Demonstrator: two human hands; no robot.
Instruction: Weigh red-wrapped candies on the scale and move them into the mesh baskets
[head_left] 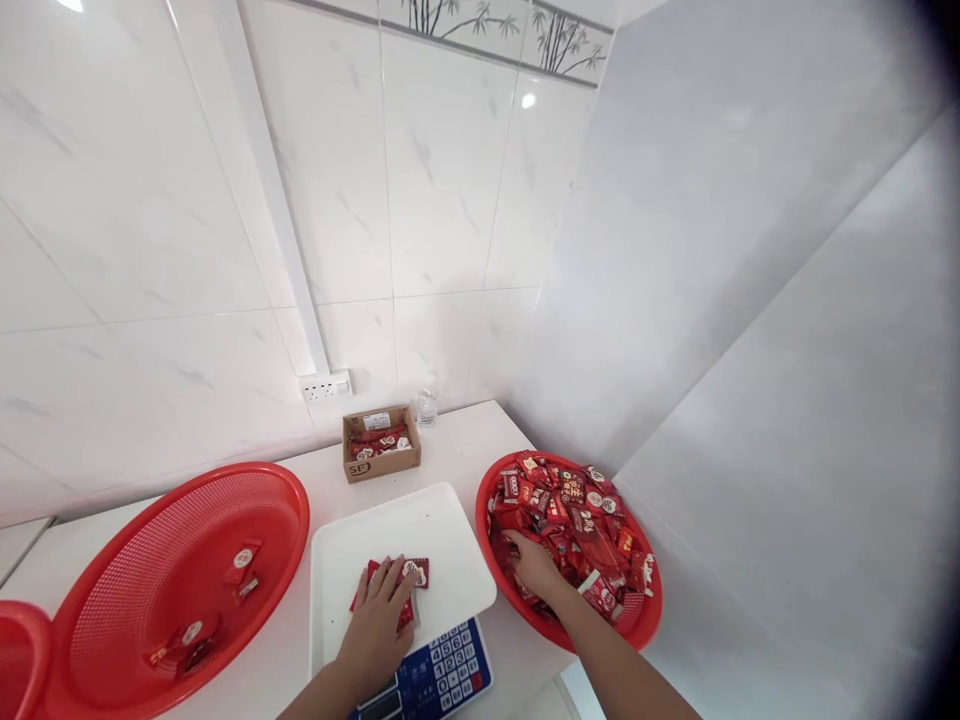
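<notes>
My left hand (381, 625) lies over a few red snack packets (417, 572) on the white tray (450, 530) of a weighing scale. Its fingers are stretched out and slightly apart, pressing on the packets from above. The scale's blue keypad panel (442, 665) shows below the tray, partly covered by my left wrist. On the right, my right hand (536, 565) reaches into a round red basket (651, 625) heaped with red and dark red packets (574, 510). Its fingers curl around packets near the basket's left side, and the fingertips are partly hidden among them.
A large red mesh basket (97, 590) at left holds several packets (244, 560). Another red basket (22, 635) is cut off at the left edge. Behind the scale stand a small cardboard box (386, 463) of packets and a clear container (427, 406). Walls border the table behind and right.
</notes>
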